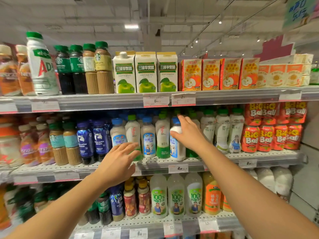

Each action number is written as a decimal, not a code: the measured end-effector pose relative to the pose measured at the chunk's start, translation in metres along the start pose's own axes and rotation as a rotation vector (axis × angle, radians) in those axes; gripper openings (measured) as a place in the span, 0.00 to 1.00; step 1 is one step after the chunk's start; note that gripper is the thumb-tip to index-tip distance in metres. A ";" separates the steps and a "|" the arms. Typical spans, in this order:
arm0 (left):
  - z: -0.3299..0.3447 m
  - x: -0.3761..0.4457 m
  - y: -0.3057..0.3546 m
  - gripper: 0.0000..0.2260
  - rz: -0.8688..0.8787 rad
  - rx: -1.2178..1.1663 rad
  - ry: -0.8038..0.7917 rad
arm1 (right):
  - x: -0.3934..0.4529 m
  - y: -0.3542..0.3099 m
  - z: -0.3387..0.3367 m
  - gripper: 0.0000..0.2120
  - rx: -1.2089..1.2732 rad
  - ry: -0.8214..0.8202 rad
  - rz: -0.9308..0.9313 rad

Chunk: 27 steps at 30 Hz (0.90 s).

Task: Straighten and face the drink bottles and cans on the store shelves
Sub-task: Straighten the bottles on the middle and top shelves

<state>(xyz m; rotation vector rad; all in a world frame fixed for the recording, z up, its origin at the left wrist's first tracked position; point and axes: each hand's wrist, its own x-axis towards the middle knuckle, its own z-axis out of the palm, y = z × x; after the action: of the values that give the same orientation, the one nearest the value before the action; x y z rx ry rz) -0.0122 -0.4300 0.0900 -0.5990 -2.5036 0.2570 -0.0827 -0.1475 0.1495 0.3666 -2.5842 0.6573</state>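
On the middle shelf (189,163) stand white coconut drink bottles with blue and green caps. My right hand (189,133) grips the shoulder of a blue-capped white bottle (176,150), its label turned partly sideways. My left hand (119,161) reaches with spread fingers in front of a green-capped "if" bottle (133,131); whether it touches the bottle I cannot tell. Between my hands stand another blue-capped bottle (148,140) and a green-based "if" bottle (162,140), both upright.
Dark blue coffee bottles (93,138) stand to the left, red "Big Ball" cans (272,137) to the right. Green apple cartons (145,73) line the top shelf. The bottom shelf carries "100%" coconut water bottles (176,195). Price tags run along the shelf edges.
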 end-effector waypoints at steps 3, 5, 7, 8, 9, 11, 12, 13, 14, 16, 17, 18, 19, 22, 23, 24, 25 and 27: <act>0.002 -0.012 -0.018 0.23 -0.049 -0.039 0.021 | 0.004 -0.007 0.005 0.33 0.010 0.046 0.039; 0.003 -0.016 -0.027 0.23 -0.098 -0.086 0.049 | 0.003 -0.010 0.005 0.28 0.034 0.103 0.067; 0.002 -0.015 -0.032 0.23 -0.166 -0.168 0.079 | 0.000 -0.013 0.004 0.27 0.013 0.125 0.091; 0.001 -0.013 -0.034 0.23 -0.202 -0.222 0.099 | -0.003 -0.014 0.004 0.28 -0.002 0.122 0.103; 0.000 -0.009 -0.035 0.24 -0.232 -0.279 0.119 | -0.005 -0.015 0.004 0.30 -0.015 0.117 0.111; -0.005 0.002 -0.034 0.26 -0.283 -0.393 0.157 | -0.012 -0.015 0.005 0.34 -0.015 0.118 0.126; -0.006 0.009 -0.033 0.27 -0.321 -0.455 0.171 | -0.015 -0.015 0.005 0.36 -0.003 0.124 0.143; -0.008 0.017 -0.033 0.29 -0.370 -0.521 0.181 | -0.018 -0.014 0.006 0.38 0.010 0.127 0.168; -0.011 0.026 -0.032 0.30 -0.419 -0.579 0.188 | -0.022 -0.013 0.006 0.40 0.017 0.128 0.189; -0.013 0.044 -0.031 0.32 -0.477 -0.639 0.204 | -0.029 -0.012 0.006 0.38 0.011 0.127 0.204; -0.013 0.052 -0.030 0.33 -0.495 -0.656 0.206 | -0.032 -0.012 0.006 0.36 0.018 0.131 0.203; -0.014 0.059 -0.028 0.35 -0.513 -0.668 0.204 | -0.037 -0.011 0.007 0.34 0.035 0.136 0.204; -0.014 0.065 -0.027 0.36 -0.529 -0.675 0.200 | -0.042 -0.011 0.007 0.33 0.057 0.140 0.202; -0.009 0.080 -0.026 0.40 -0.583 -0.648 0.196 | -0.058 -0.011 0.008 0.32 0.079 0.146 0.183; -0.007 0.084 -0.026 0.41 -0.604 -0.641 0.191 | -0.063 -0.011 0.008 0.32 0.079 0.150 0.174; -0.005 0.086 -0.026 0.42 -0.624 -0.643 0.180 | -0.068 -0.011 0.009 0.32 0.084 0.151 0.165; -0.004 0.088 -0.026 0.43 -0.639 -0.645 0.167 | -0.073 -0.010 0.008 0.33 0.094 0.149 0.159; -0.002 0.088 -0.025 0.42 -0.654 -0.620 0.141 | -0.082 -0.011 0.008 0.35 0.108 0.141 0.145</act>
<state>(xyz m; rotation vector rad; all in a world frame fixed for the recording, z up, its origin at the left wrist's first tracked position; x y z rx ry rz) -0.0861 -0.4110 0.1404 0.0149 -2.4654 -0.7920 -0.0113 -0.1492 0.1078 0.1603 -2.4636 0.8450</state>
